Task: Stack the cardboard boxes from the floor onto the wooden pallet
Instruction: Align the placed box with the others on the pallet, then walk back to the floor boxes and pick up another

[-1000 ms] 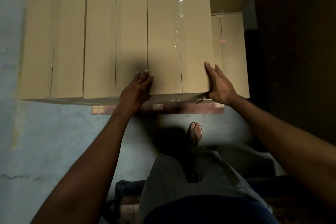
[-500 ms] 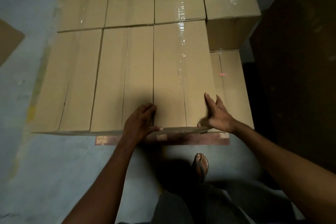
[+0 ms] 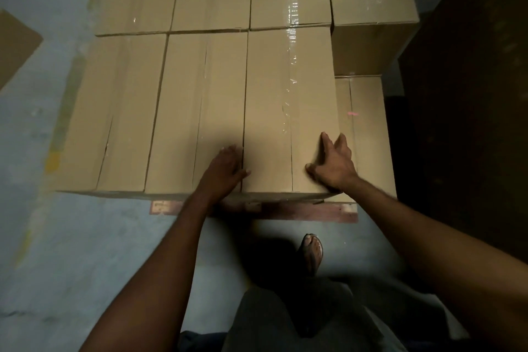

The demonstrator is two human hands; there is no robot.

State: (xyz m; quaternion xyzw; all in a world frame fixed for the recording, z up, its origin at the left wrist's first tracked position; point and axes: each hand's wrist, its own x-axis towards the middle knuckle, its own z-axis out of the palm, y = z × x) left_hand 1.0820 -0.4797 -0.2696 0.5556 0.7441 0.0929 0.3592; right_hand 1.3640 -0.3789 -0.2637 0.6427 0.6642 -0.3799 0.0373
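Presently the left grip (image 3: 225,166) and right grip (image 3: 333,164) rest open at either edge of the near-right cardboard box (image 3: 285,106), stacked on the wooden pallet (image 3: 300,211); even inward pressure should seat it flush.

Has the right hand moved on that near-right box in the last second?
Yes, slightly leftward. The right hand lay along the right edge of the near-right box; now its thumb spreads onto the top face.
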